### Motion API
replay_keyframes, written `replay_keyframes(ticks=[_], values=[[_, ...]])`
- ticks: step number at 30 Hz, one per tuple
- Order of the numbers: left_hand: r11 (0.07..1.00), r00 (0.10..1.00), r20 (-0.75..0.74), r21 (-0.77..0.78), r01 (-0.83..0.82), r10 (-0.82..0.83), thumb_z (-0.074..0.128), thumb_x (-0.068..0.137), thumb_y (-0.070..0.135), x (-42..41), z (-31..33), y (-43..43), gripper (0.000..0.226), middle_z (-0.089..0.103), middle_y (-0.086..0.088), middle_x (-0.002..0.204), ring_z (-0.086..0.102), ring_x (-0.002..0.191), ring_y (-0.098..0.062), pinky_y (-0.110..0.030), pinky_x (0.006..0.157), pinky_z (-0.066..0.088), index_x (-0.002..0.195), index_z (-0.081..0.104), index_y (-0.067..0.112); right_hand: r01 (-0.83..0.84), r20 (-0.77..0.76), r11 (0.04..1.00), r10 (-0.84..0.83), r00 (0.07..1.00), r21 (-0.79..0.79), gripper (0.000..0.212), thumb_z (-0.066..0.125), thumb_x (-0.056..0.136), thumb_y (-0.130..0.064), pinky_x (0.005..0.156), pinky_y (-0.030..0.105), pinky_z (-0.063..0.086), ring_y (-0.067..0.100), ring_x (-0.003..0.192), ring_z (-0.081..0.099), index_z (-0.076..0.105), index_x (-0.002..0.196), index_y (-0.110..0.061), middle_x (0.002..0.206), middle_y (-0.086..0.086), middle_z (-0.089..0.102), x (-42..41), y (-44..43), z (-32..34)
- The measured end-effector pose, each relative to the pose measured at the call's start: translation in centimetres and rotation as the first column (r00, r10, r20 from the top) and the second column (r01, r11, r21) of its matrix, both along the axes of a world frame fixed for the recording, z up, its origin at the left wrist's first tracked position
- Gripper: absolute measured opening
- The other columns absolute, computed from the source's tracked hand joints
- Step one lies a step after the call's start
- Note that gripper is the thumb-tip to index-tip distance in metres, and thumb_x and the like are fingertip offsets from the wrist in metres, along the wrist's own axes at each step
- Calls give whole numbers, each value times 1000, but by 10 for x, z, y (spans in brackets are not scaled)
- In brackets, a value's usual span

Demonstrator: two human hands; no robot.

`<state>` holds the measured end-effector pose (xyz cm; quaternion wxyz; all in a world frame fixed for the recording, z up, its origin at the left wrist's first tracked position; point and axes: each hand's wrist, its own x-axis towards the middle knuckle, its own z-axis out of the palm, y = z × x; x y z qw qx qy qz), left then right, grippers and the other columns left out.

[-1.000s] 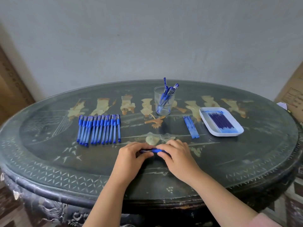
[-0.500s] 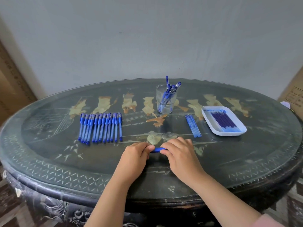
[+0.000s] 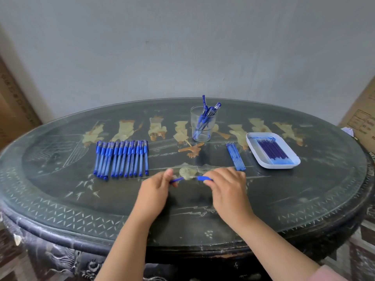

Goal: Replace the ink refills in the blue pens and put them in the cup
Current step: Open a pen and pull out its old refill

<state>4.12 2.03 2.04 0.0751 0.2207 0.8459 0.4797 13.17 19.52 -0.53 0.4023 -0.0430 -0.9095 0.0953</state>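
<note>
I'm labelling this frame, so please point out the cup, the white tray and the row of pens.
cup [image 3: 206, 135], head view, on the clear glass wall near its base.
white tray [image 3: 254, 149], head view, on its bare left rim.
row of pens [image 3: 122, 159], head view, on a barrel mid-row.

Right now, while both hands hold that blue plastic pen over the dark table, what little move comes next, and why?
Probably pull the halves fully apart to free the old refill. The left hand and right hand each pinch one part of the blue plastic pen, with a gap between the parts, and dark blue refills wait in the white rectangular tray.
</note>
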Motion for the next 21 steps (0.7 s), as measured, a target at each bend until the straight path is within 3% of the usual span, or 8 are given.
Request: replay_keyframes(ticks=[4,9,11,12,15,21], values=[[1000,996,-89,11,9,-8,45,101,33,1,0,-4,35,48,11,57,46,57,-1,-11,58,34,72,63,24,-10,-19,1000,10,1000,13,22,50,94,-27,69,36,37,17,77,53,69,88,-21,84,-11,62,-3,0,-2],[996,958,-286,83,20,4,69,90,17,-3,-9,-1,10,61,18,88,56,90,7,-3,76,38,90,67,27,25,-31,1000,-25,999,-14,24,48,96,-30,74,34,37,16,82,52,70,95,-21,90,-10,63,-3,2,0],[999,931,-365,40,27,-11,74,84,13,-5,-17,0,11,62,18,90,57,90,-2,-10,83,41,91,71,21,3,-7,1000,-3,1000,-5,24,48,96,-30,75,36,38,17,82,55,70,96,-21,91,-10,63,-3,2,-1],[1000,920,-392,8,10,-7,76,83,13,-5,-20,1,12,62,16,90,57,91,-7,-20,86,45,91,71,20,-5,5,1000,5,1000,0,24,48,96,-30,75,36,39,18,83,57,71,96,-21,90,-10,64,-3,2,-2],[993,894,-449,-97,-66,16,78,80,20,-7,-29,4,13,66,5,93,58,91,-22,-40,83,48,92,73,19,-17,35,1000,16,999,1,23,49,95,-29,77,36,39,18,83,58,71,95,-22,89,-11,64,-3,3,-3],[993,881,-472,-117,-33,-26,76,82,27,-3,-28,3,33,65,4,107,58,102,-20,-40,91,46,114,70,22,-28,101,1000,27,995,7,18,52,91,-25,74,38,43,17,81,59,69,95,-24,88,-12,63,-5,2,-5]])
